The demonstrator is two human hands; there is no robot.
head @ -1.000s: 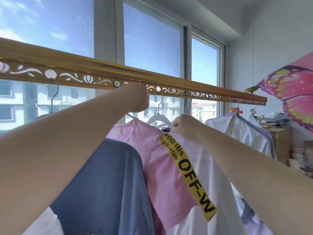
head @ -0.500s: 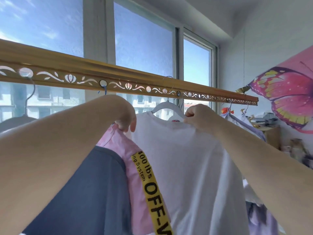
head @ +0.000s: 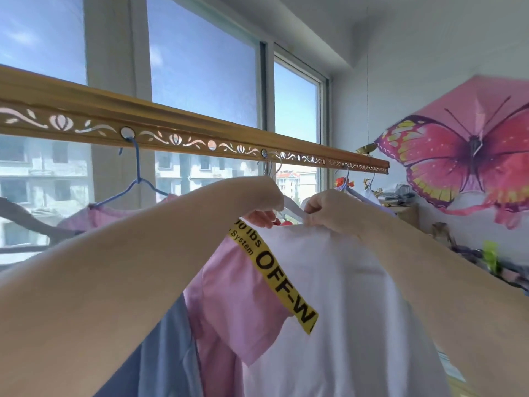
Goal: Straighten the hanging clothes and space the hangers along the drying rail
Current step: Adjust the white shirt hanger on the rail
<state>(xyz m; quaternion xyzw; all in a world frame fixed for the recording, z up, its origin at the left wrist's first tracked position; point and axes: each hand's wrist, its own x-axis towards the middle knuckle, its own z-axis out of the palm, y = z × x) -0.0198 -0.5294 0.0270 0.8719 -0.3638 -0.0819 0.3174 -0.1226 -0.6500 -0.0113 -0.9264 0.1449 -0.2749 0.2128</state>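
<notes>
Both arms are reaching up under the drying rail [head: 183,126], a wooden bar with a cut-out flower pattern running across the window [head: 200,67]. The left hand [head: 262,200] is curling its fingers around the neck of the white T-shirt [head: 337,310], pinching the collar by the yellow strap [head: 274,276] printed with black letters. The right hand [head: 329,209] is closing on the white hanger [head: 294,209] at the shirt's other shoulder, thumb pressing against it. The shirt is hanging just below the rail, partly overlapping the pink shirt [head: 234,296] to its left, which is hanging from a blue hanger [head: 137,179] hooked into a round hole in the rail. A blue-grey garment [head: 169,353] is hanging lower left. A pink butterfly umbrella [head: 472,156] is sitting open on the right.
</notes>
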